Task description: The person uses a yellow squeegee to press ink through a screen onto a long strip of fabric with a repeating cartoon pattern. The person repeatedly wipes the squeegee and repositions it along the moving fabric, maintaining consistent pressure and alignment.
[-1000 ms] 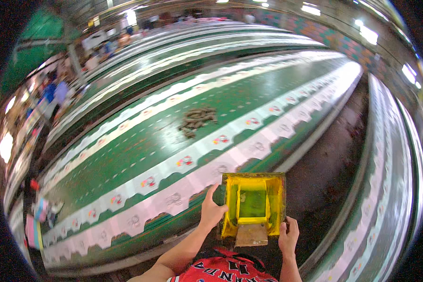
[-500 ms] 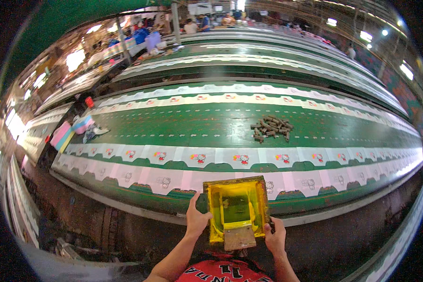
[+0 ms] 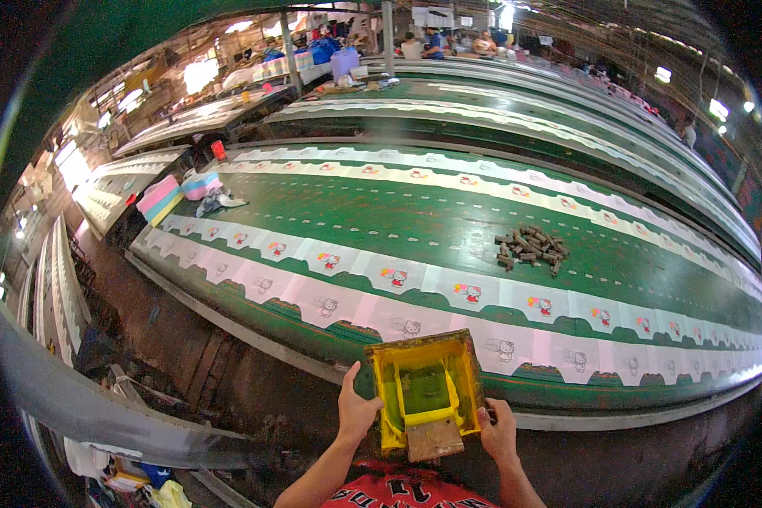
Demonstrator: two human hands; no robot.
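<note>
My left hand grips the left side of a small screen frame coated in yellow ink, and my right hand grips its right side. Inside the frame, a squeegee with a wooden handle rests toward me. Just beyond it, on a long green printing table, lie rows of white and pale pink cut pieces, some with coloured cartoon prints, others with grey outlines. A pile of dark cylindrical pieces sits mid-table.
A striped pastel stack, a grey cloth and a red container are at the table's left end. More long tables run alongside and behind. Several people are at the back. A grey metal rail is at lower left.
The view has turned to the left, bringing the table's left end, lower-left rail and aisle into sight. Both hands still hold the yellow frame.
</note>
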